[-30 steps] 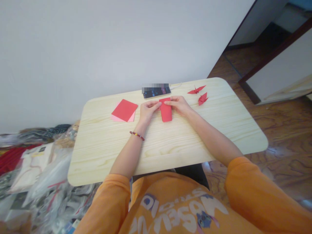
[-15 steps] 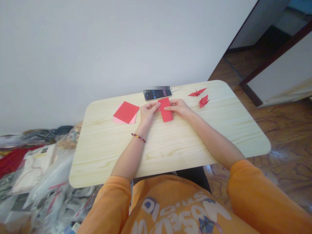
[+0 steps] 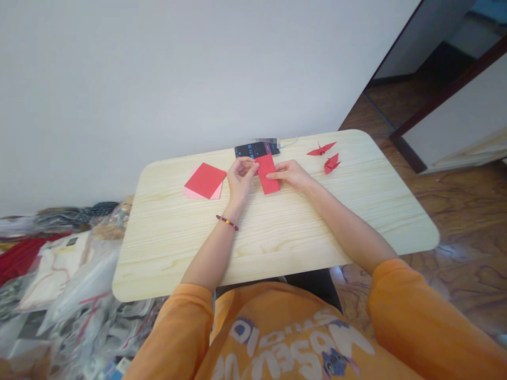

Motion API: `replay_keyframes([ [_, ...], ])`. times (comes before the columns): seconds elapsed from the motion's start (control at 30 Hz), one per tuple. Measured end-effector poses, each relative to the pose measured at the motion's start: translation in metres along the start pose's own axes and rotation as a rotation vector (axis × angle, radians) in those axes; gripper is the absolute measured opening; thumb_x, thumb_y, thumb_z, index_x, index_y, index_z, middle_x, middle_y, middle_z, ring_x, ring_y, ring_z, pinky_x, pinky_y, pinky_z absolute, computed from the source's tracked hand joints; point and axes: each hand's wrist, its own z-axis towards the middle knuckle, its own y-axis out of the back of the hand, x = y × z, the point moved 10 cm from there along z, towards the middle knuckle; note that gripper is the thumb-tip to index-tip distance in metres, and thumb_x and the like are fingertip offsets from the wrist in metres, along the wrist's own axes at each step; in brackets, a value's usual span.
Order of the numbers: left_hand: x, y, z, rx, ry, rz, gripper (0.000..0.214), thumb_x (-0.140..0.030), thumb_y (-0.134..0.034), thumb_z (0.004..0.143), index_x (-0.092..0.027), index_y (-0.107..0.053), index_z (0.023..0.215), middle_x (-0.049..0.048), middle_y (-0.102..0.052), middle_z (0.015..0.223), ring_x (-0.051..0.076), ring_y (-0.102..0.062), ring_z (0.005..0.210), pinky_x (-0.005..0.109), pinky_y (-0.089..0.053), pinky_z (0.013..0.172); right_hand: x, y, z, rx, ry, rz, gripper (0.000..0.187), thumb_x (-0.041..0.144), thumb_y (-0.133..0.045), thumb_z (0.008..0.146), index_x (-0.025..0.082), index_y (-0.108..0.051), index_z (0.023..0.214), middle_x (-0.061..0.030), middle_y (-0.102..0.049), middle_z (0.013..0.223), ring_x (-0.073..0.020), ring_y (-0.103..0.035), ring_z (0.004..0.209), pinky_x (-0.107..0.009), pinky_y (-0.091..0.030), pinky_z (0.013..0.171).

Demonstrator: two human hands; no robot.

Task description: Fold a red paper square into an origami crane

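A red sheet of paper [image 3: 268,177], folded into a narrow rectangle, is held upright-lengthwise between both hands above the table. My left hand [image 3: 241,178] pinches its upper left edge between thumb and fingers. From the other side my right hand [image 3: 291,174] grips it, thumb on the front face and fingers partly hidden behind. Left of my hands lies a flat red paper square [image 3: 205,180] over pink paper [image 3: 216,195]. To the right rest two red folded paper cranes, one with wings spread [image 3: 321,150] and one more compact [image 3: 331,164].
A phone [image 3: 251,150] with a lit screen and a white cable [image 3: 291,142] lies at the back of the pale wooden table [image 3: 277,237], near the wall. Bagged goods [image 3: 87,279] are piled on the left. A dark-framed doorway [image 3: 400,79] stands at the right.
The folded red paper has shifted slightly up, toward the phone. My left hand has moved up a little along its edge, fingers more curled. The right hand stays nearly in place.
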Motion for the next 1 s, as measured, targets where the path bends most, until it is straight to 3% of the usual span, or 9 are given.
replay_keyframes([
  [0.17, 0.0043, -0.0008, 0.0041, 0.046, 0.024, 0.064, 0.023, -0.036, -0.076, 0.068, -0.019, -0.075, 0.084, 0.0077, -0.075, 0.095, 0.02, -0.068, 0.09, 0.032, -0.053, 0.081, 0.0004, 0.0018, 0.0004, -0.011, 0.008, -0.021, 0.032, 0.032, -0.089, 0.044, 0.015, -0.074, 0.067, -0.0055, -0.074, 0.07, -0.0174, -0.065, 0.061, -0.031, -0.051, 0.065],
  [0.4, 0.0039, -0.0021, 0.0054, 0.09, 0.073, 0.068, 0.024, -0.033, -0.077, 0.068, -0.018, -0.077, 0.086, 0.0078, -0.076, 0.095, 0.021, -0.068, 0.09, 0.032, -0.054, 0.083, 0.0016, 0.0009, -0.0009, -0.012, -0.001, -0.036, 0.031, 0.032, -0.089, 0.045, 0.015, -0.073, 0.066, -0.0054, -0.072, 0.067, -0.0181, -0.064, 0.059, -0.034, -0.051, 0.065],
  [0.7, 0.0067, -0.007, 0.0001, 0.2, 0.148, 0.08, 0.041, -0.028, -0.081, 0.062, -0.019, -0.074, 0.102, 0.0078, -0.075, 0.099, 0.019, -0.07, 0.081, 0.03, -0.055, 0.078, 0.0019, 0.0014, -0.0007, -0.016, -0.007, 0.022, 0.034, 0.034, -0.09, 0.041, 0.015, -0.072, 0.063, -0.0033, -0.071, 0.064, -0.0135, -0.06, 0.057, -0.028, -0.048, 0.06],
  [1.0, 0.0009, 0.0001, 0.0047, 0.148, 0.075, 0.111, 0.041, -0.027, -0.078, 0.064, -0.019, -0.073, 0.104, 0.0086, -0.073, 0.11, 0.017, -0.07, 0.08, 0.028, -0.055, 0.075, -0.0021, -0.0023, -0.002, 0.026, -0.068, 0.015, 0.034, 0.029, -0.092, 0.039, 0.015, -0.072, 0.063, -0.0038, -0.072, 0.065, -0.015, -0.064, 0.061, -0.028, -0.054, 0.065],
])
